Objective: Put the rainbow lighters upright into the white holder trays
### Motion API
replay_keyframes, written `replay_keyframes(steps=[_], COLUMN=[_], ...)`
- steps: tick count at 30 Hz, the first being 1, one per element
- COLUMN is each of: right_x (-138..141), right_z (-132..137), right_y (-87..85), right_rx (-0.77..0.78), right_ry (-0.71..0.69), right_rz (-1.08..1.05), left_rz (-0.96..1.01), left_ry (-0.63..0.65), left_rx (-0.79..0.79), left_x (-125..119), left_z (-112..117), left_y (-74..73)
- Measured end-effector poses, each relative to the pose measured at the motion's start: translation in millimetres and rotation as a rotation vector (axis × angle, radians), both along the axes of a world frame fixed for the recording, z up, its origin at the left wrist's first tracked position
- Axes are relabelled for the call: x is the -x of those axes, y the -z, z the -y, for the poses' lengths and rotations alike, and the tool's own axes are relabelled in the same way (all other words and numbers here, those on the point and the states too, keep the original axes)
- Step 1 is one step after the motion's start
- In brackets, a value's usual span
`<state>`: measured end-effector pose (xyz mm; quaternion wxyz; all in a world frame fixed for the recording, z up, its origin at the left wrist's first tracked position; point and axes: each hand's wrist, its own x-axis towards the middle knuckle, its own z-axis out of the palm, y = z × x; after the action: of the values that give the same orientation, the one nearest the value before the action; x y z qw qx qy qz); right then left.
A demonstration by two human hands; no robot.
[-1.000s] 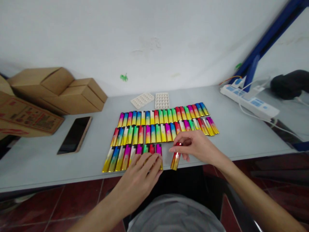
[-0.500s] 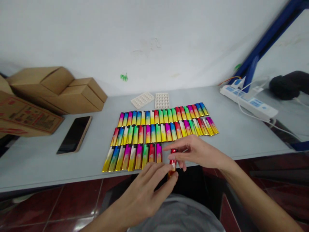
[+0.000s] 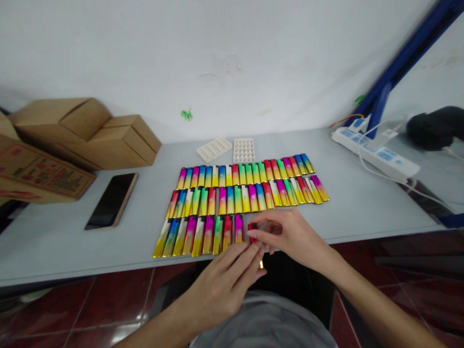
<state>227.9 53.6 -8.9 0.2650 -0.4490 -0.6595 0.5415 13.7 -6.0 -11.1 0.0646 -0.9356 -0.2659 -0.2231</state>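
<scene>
Over the table's front edge, my left hand point(image 3: 226, 278) has its fingers closed around the lower part of a shiny red-and-gold lighter point(image 3: 251, 233). My right hand point(image 3: 290, 234) pinches the same lighter near its top. The fingers cover most of its middle. Just left of it, a front row of lighters ends with a purple one point(image 3: 239, 227). Two longer rows lie behind, including a green-and-yellow lighter point(image 3: 237, 199) in the middle row and a blue one point(image 3: 307, 163) at the back right. All are coloured above and mostly gold or yellow below.
Two white dimpled trays point(image 3: 244, 150) lie by the wall. At left are a black phone point(image 3: 111, 200) and several cardboard boxes point(image 3: 119, 145). On the right sits a white power strip point(image 3: 377, 153) with cables, beside a blue metal frame point(image 3: 402, 58) and a black object point(image 3: 435, 126).
The red lighter has shifted slightly left, and its top now leans that way. My left fingers have moved up over its middle; my right fingers have closed in at its top.
</scene>
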Motion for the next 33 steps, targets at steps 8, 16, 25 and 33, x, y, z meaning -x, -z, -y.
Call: replay_keyframes(steps=[8,16,25,33], right_x=[-4,-17,-50,-103], right_z=[11,19,6,-63], right_y=[-0.7,-9.5,-19.2,-24.0], right_rx=[-0.225,-0.148,-0.241,-0.354], right_ry=[-0.025,0.010,0.159,0.370], right_rz=[0.162,0.109,0.172,0.193], left_rz=[0.034,0.017,-0.088,-0.133], left_ry=[-0.087,-0.094,-0.027,-0.004], left_rx=[0.028,0.080,0.154,0.118], left_x=[-8,-2,6,16], left_z=[-5,-12,-19,-25], left_y=[11.3,9.8,7.5,4.2])
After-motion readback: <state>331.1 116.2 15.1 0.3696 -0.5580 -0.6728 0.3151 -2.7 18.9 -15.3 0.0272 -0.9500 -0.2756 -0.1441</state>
